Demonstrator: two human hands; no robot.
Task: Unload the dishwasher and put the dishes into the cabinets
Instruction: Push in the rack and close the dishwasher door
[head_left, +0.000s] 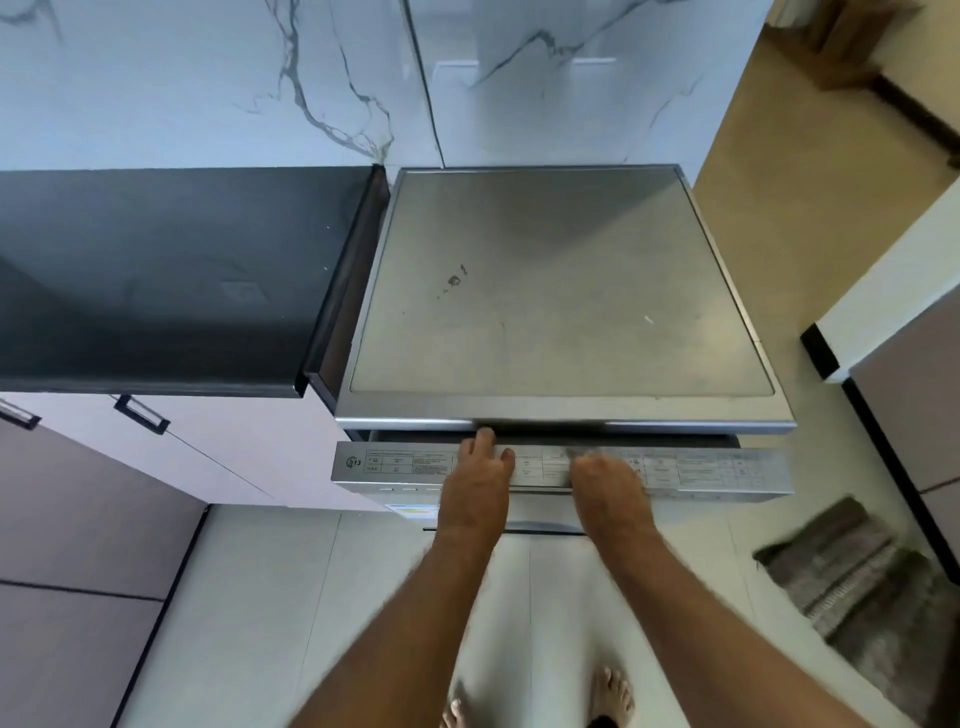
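Down at the front of the dishwasher (563, 291) both hands are on the top edge of its door (717, 470), which stands tilted a little way out from the body, a dark gap showing beneath the grey top panel. Left hand (475, 480) lies over the door's printed control strip with its fingers reaching up toward the gap; one fingertip touches the underside of the top's front lip, and the fingers look fairly straight rather than curled round anything. Right hand (605, 480) rests on the same strip just beside it, blurred by motion; I cannot tell whether its fingers hook over the edge or lie flat. Both forearms come up from the bottom of the view, and bare feet (613, 693) stand on the pale tiled floor (291, 597) below.

No dishes show; the inside of the machine is hidden. To the left, touching the machine's side, is a dark desk (156, 275) over pale cabinets (218, 447) with black handles. A marbled wall (208, 78) runs behind. A grey striped mat (857, 577) lies on the floor at right
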